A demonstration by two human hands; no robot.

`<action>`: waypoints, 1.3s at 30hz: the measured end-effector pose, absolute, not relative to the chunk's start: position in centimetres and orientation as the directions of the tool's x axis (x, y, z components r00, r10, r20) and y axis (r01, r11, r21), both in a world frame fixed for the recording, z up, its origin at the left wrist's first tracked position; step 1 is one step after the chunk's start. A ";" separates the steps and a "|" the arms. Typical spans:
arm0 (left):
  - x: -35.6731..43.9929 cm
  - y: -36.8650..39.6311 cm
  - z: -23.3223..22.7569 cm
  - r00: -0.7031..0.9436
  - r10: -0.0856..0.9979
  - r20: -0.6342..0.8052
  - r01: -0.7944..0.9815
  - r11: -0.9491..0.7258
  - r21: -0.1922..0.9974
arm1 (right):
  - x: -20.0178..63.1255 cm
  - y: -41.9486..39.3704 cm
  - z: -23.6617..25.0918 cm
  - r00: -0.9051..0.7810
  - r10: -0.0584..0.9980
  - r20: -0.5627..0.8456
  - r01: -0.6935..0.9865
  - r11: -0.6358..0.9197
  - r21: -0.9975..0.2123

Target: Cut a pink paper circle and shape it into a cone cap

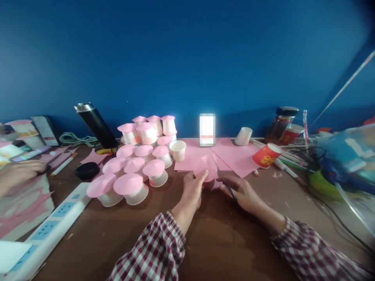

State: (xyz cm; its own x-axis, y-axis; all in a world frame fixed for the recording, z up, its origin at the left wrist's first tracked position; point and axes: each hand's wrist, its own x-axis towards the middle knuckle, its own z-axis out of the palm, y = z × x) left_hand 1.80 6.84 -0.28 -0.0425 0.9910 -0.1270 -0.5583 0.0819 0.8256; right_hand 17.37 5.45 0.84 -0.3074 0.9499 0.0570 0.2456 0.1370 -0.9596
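Near the middle of the table, my left hand (pixel 193 190) pinches a roughly round piece of pink paper (pixel 205 168), thumb on top. My right hand (pixel 240 192) is closed around dark-handled scissors (pixel 230 189), whose blades point up and left at the paper's right edge. A small pink offcut (pixel 216 184) hangs at that edge by the scissors. Flat pink sheets (pixel 234 154) lie just behind both hands. Left of my left hand stand several white paper cups with pink cone tops (pixel 129 183). One uncovered white cup (pixel 177 150) stands beside them.
A white power strip (pixel 52 222) runs along the left, with another person's hand (pixel 23 171) beyond it. A black tumbler (pixel 96 125) leans behind the cups. At right are a tilted red cup (pixel 266 155), an upturned white cup (pixel 243 136), a dark-lidded jar (pixel 281 125) and a cable.
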 end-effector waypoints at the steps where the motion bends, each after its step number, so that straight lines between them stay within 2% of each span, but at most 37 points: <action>1: 1.8 6.8 -0.3 -0.034 0.992 -0.117 -0.559 0.078 0.825 | 17.4 5.4 0.9 -0.308 0.949 0.060 0.244 0.140 -0.960; 8: 1.8 6.8 -0.8 -0.021 0.996 -0.084 -0.554 0.058 0.831 | 17.4 5.4 1.1 -0.306 0.950 0.067 0.231 0.142 -0.962; 27: 1.8 6.8 -0.7 -0.023 0.995 -0.095 -0.553 0.067 0.830 | 17.4 5.3 1.7 -0.271 0.961 0.047 0.303 0.132 -0.944; 39: 1.7 6.7 -0.1 -0.042 0.992 -0.115 -0.551 0.073 0.831 | 17.4 5.2 1.9 -0.267 0.964 0.003 0.293 0.084 -0.952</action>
